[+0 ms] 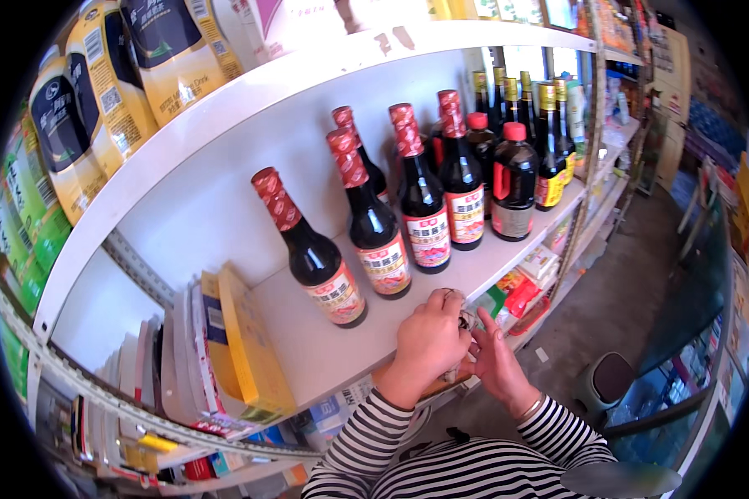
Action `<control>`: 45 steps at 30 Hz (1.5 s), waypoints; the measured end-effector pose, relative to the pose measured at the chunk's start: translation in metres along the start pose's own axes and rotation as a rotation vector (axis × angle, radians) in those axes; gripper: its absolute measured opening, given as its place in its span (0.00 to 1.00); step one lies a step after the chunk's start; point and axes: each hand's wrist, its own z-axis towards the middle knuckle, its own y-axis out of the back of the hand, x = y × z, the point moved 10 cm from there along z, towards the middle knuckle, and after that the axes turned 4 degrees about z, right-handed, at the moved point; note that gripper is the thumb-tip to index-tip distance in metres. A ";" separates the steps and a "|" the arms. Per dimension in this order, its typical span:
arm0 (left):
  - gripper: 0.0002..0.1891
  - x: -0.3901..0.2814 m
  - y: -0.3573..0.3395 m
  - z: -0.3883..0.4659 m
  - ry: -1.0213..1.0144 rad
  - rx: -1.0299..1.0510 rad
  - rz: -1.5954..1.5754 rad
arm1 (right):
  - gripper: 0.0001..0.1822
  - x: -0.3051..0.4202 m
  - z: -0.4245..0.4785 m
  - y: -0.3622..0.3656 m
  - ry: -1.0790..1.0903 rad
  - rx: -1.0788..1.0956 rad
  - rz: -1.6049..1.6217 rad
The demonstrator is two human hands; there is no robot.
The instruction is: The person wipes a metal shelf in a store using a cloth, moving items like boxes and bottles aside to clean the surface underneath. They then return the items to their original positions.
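Note:
My left hand [430,343] is curled around a crumpled, pale cloth-like thing [465,321], at the front edge of a white metal shelf [299,349]. Close on its right, my right hand [496,362] has its fingers spread, their tips near or against the same thing; whether they grip it is unclear. Behind the hands stand dark glass sauce bottles with red-wrapped necks, the nearest ones a bottle [427,231] and another [377,249]. A further bottle [324,274] stands to the left. Red-capped dark bottles [515,181] and yellow-labelled bottles [549,156] are at the right.
A yellow cardboard box [249,362] and upright flat packs fill the shelf's left end. Yellow drink bottles [168,56] stand on the shelf above. Packets [518,293] lie on a lower shelf. A lidded bin [605,380] stands on the floor at the right, near a glass case [680,374].

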 end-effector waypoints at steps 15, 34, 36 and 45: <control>0.24 -0.002 -0.019 0.040 0.095 0.065 0.171 | 0.30 0.056 -0.002 0.073 0.092 -0.169 -0.302; 0.29 -0.129 -0.125 0.060 0.020 -0.053 -0.284 | 0.27 0.143 0.060 0.230 -0.070 0.022 -0.069; 0.25 -0.108 -0.119 0.028 0.082 -0.177 -0.254 | 0.27 0.153 0.067 0.242 -0.055 0.032 -0.081; 0.27 0.027 -0.199 -0.180 1.260 -0.040 -1.018 | 0.30 0.146 0.058 0.243 -0.083 0.022 -0.326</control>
